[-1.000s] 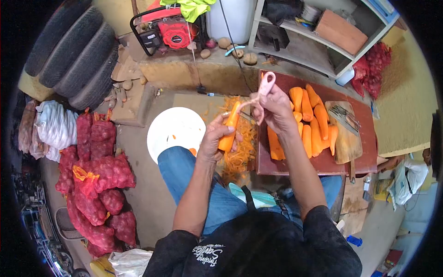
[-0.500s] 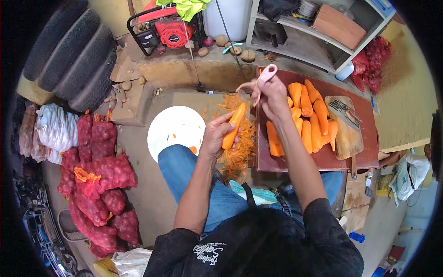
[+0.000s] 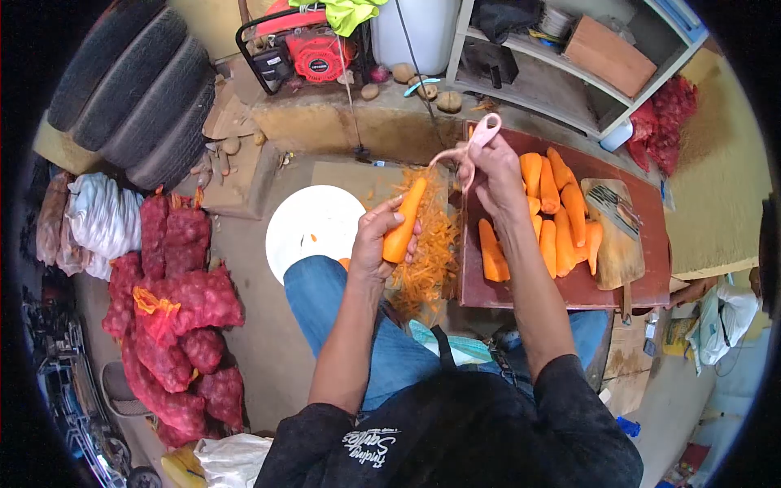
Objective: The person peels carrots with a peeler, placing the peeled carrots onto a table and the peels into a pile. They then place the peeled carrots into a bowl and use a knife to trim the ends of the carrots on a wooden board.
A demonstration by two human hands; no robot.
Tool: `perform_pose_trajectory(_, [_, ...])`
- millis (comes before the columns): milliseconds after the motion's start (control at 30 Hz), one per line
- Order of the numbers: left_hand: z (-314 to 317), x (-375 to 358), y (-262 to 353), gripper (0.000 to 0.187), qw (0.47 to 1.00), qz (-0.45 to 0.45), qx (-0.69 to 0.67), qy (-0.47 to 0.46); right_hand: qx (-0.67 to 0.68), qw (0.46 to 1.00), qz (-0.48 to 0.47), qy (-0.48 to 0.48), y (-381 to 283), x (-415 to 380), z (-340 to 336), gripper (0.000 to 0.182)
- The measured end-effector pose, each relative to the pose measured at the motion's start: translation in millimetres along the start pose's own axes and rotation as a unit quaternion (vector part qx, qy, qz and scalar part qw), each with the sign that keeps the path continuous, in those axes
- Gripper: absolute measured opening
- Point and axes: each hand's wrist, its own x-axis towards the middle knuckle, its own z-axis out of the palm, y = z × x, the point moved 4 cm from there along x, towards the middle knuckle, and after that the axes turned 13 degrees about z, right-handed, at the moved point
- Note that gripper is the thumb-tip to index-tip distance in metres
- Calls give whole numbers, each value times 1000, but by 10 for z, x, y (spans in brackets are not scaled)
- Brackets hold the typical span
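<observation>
My left hand (image 3: 376, 237) is closed around the thick end of an orange carrot (image 3: 408, 218), whose narrow tip points up and away from me. In my right hand (image 3: 498, 177) is a pink peeler (image 3: 487, 130), held by its handle just beyond the carrot's tip. The peeler's head looks apart from the carrot. Under the carrot, a heap of orange peelings (image 3: 435, 264) covers the floor. Several smooth orange carrots (image 3: 548, 244) lie to the right of my right wrist on a red-brown table (image 3: 651, 232).
A wooden cutting board (image 3: 620, 260) with knives (image 3: 612, 203) rests on the table. Left of the peelings stands a white round container (image 3: 313, 213), touching my knee. Red net sacks (image 3: 191, 305) and tyres (image 3: 122, 89) line the left side. A red engine (image 3: 319, 57) and shelf (image 3: 545, 77) stand behind.
The carrot has tilted more upright in my left hand. My right hand has shifted slightly right with the peeler. The whole view has moved a little.
</observation>
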Motion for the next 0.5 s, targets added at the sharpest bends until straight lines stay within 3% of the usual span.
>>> perform_pose_trajectory(100, [-37, 40, -43, 53, 999, -10, -52, -10, -7, 996, 55, -73, 97, -241, 236, 20])
perform_pose_trajectory(200, [-51, 12, -119, 51, 992, -34, -120, -25, 41, 998, -42, 36, 135, 15, -47, 23])
perform_pose_trajectory(267, [-55, 10, -103, 50, 987, -42, -150, -40, 51, 997, -22, 51, 82, 35, -111, 21])
perform_pose_trajectory(367, [-68, 30, -104, 48, 994, -15, -108, 6, -20, 1000, 17, -6, 65, -196, 66, 20])
perform_pose_trajectory(500, [-31, 25, -60, 44, 997, 24, -79, 8, 10, 999, 47, -1, 113, -394, 95, 24])
